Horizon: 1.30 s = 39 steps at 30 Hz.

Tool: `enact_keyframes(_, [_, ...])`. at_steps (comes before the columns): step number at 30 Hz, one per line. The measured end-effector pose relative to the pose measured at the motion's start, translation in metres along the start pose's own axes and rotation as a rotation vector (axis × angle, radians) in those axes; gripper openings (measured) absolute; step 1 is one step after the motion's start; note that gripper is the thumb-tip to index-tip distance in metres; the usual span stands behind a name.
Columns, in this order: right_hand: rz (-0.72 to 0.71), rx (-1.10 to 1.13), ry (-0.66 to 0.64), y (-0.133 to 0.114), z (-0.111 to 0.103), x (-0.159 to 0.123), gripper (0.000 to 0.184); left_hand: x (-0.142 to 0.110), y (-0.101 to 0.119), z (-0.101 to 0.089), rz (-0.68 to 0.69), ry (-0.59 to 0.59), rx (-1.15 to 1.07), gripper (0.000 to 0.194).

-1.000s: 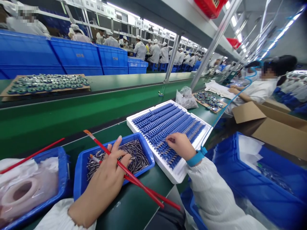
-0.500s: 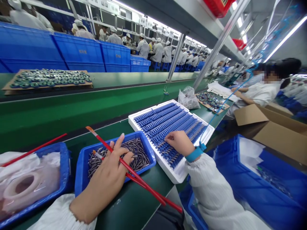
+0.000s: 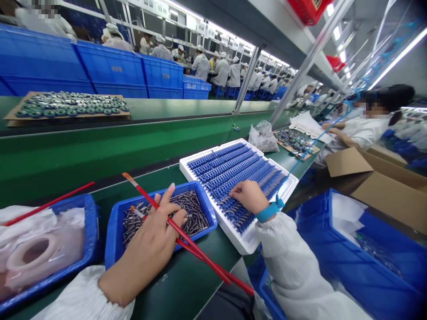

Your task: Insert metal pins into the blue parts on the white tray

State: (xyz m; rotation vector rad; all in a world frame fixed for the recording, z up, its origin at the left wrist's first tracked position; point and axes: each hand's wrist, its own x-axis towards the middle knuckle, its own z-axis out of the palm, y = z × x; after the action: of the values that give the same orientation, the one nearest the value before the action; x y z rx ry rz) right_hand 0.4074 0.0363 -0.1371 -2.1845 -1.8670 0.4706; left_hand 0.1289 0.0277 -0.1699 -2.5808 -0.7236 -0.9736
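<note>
My left hand [image 3: 156, 233] is shut around two long red-handled sticks [image 3: 176, 226], whose pale tips reach over a shallow blue tray [image 3: 207, 209]. That tray is full of loose metal screws or pins [image 3: 167, 218]. My right hand [image 3: 248, 198] rests with curled fingers on rows of small blue parts [image 3: 236, 182], which lie in a white foam tray [image 3: 213, 152]. Whether its fingertips grip a part is hidden. A teal strap with a cord [image 3: 268, 212] circles my right wrist.
At the left, a blue bin [image 3: 90, 226] holds white plastic and a pale roll, with a red stick lying across it. A larger blue bin [image 3: 336, 266] and a cardboard box [image 3: 383, 191] stand right. A co-worker [image 3: 363, 129] sits beyond, past a green conveyor belt [image 3: 100, 151].
The whole view has turned slightly and shifted. My right hand has moved a little up and left over the blue rows. My left hand keeps its hold on the sticks.
</note>
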Motion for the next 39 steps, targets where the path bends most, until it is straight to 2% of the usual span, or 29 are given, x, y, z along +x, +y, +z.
enact_keyframes(3, [-0.033, 0.061, 0.062, 0.002, -0.001, -0.002, 0.026, 0.003, 0.002, -0.004, -0.008, -0.006, -0.009, 0.014])
enact_keyframes(7, [-0.168, 0.194, 0.272, -0.008, -0.006, -0.024, 0.029, 0.007, 0.004, -0.006, -0.02, 0.026, -0.005, 0.012])
enact_keyframes(9, [-0.312, 0.27, 0.334, -0.024, -0.005, -0.041, 0.037, 0.007, 0.005, -0.006, -0.015, 0.032, -0.011, 0.012])
enact_keyframes(13, [-0.715, 0.43, 0.298, -0.063, 0.012, -0.061, 0.052, 0.004, 0.004, -0.004, -0.021, 0.042, -0.038, 0.017])
enact_keyframes(15, [-0.818, 0.476, 0.304, -0.075, 0.021, -0.062, 0.05, 0.002, 0.003, -0.004, -0.018, 0.03, -0.048, 0.021])
enact_keyframes(19, [-0.835, 0.504, 0.337, -0.08, 0.028, -0.058, 0.043, 0.001, 0.003, -0.006, -0.016, -0.006, -0.077, 0.023])
enact_keyframes(26, [-0.832, 0.511, 0.347, -0.078, 0.029, -0.061, 0.046, 0.003, 0.002, -0.003, 0.026, 0.02, -0.034, 0.019])
enact_keyframes(30, [-0.832, 0.54, 0.368, -0.081, 0.031, -0.061, 0.038, 0.003, 0.001, -0.002, 0.01, -0.016, -0.047, 0.02])
enact_keyframes(35, [-0.882, 0.591, 0.415, -0.082, 0.031, -0.062, 0.012, 0.006, 0.001, -0.007, 0.054, -0.02, -0.009, 0.02])
enact_keyframes(39, [-0.875, 0.693, 0.392, -0.085, 0.032, -0.063, 0.016, 0.007, 0.002, -0.011, 0.082, -0.001, -0.007, 0.023])
